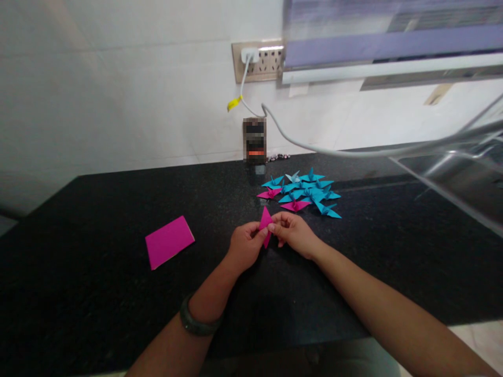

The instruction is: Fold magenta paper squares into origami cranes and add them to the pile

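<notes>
Folded paper [265, 216], cranes [310, 194] beyond, pink stack [170, 243]

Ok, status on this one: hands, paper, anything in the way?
Left hand and right hand pinching the paper. Paper pink, folded, pointed at both ends. Cranes beyond, stack at left, neither in the way.

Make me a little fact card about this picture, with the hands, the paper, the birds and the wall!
Left hand: left hand pinching folded pink paper
Right hand: right hand pinching the same piece
Left wrist: dark bangle
Flat paper: pink paper stack, left of the hands
Origami cranes: two pink cranes, several blue cranes, one pale crane, beyond the hands
Surface: black countertop
Wall: socket panel with white plug
</notes>
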Demonstrator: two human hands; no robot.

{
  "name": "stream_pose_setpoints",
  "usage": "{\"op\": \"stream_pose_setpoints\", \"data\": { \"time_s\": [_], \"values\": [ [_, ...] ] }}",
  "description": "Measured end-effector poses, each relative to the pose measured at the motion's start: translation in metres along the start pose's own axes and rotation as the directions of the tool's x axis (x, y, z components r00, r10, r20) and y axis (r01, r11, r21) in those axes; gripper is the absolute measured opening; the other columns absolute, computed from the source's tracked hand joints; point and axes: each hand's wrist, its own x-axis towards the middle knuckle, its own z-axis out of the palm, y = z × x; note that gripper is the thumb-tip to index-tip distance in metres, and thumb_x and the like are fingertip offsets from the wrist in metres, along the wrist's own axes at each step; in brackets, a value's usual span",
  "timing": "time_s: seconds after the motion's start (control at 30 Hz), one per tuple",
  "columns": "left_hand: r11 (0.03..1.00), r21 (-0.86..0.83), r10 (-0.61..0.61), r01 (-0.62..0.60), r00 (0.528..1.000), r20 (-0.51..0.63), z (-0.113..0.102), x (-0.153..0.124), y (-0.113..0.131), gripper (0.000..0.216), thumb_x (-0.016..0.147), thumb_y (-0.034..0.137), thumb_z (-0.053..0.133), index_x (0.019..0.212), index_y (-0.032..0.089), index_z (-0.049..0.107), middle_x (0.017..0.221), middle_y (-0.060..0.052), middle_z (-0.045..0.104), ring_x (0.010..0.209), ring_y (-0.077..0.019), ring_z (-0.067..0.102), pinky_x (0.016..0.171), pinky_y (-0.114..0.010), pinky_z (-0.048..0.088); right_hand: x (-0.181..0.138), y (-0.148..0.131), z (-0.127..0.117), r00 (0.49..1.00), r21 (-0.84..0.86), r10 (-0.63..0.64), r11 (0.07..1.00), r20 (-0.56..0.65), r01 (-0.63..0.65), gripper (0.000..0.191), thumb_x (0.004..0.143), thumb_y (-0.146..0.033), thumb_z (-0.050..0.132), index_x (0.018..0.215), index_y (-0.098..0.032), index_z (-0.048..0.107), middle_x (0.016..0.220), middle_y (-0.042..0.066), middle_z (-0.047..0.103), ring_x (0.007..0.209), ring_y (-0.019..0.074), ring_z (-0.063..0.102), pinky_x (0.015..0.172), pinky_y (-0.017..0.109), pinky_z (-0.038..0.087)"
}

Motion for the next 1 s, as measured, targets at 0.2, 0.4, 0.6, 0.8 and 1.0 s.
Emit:
{"op": "stream_pose_setpoints", "data": {
  "time_s": [0.2,0.4,0.6,0.8,1.0],
  "values": [
    [1.0,0.014,-0.013,0.013,1.0,0.022,0.002,0.002,-0.004,0.022,0.078,0.032,0.047,0.072,0.015,0.059,0.064,-0.001,0.058,0.06,-0.0122,0.052,0.058,-0.024,0.041,0.0,0.0,0.0,1.0,-0.007,-0.003,1.0,-0.023,0.002,0.028,0.061,-0.035,0.069,0.063,-0.014,0.05,0.053,-0.005,0.05,0.041,0.0041,0.042,0.037,0.017,0.036],
    [0.929,-0.302,-0.169,0.212,0.972,0.161,0.005,0.001,0.003,0.02,0.075,0.033,0.049,0.079,0.014,0.055,0.066,-0.001,0.06,0.048,-0.0083,0.05,0.047,-0.021,0.041,-0.001,-0.002,-0.002,0.997,0.109,0.036,0.994,-0.066,-0.029,0.029,0.056,-0.032,0.072,0.054,-0.015,0.049,0.045,-0.004,0.054,0.037,0.0047,0.042,0.036,0.017,0.031],
    [0.902,-0.366,-0.155,0.229,0.963,0.22,-0.002,0.0,0.011,0.016,0.063,0.023,0.059,0.074,0.013,0.062,0.064,0.0,0.059,0.045,-0.0051,0.041,0.044,-0.019,0.033,-0.001,-0.005,-0.003,0.994,0.18,0.048,0.983,-0.096,-0.03,0.028,0.053,-0.03,0.073,0.049,-0.015,0.05,0.043,-0.003,0.054,0.035,0.0052,0.041,0.035,0.018,0.029],
    [0.935,-0.296,-0.156,0.195,0.976,0.151,0.001,0.0,0.003,0.026,0.066,0.036,0.063,0.075,0.012,0.062,0.061,0.001,0.057,0.045,-0.0051,0.038,0.042,-0.019,0.028,-0.001,-0.003,-0.001,0.995,0.176,0.041,0.984,-0.085,-0.026,0.03,0.054,-0.031,0.073,0.048,-0.015,0.049,0.042,-0.005,0.05,0.034,0.004,0.038,0.035,0.018,0.029],
    [0.963,-0.218,-0.143,0.162,0.985,0.1,0.002,0.002,-0.001,0.027,0.069,0.038,0.059,0.072,0.012,0.063,0.06,-0.001,0.059,0.043,-0.0061,0.039,0.042,-0.02,0.03,-0.002,-0.002,-0.001,0.999,0.204,0.053,0.978,0.003,-0.052,0.032,0.057,-0.037,0.071,0.053,-0.016,0.047,0.042,-0.006,0.046,0.036,0.0046,0.038,0.036,0.018,0.032]
  ]
}}
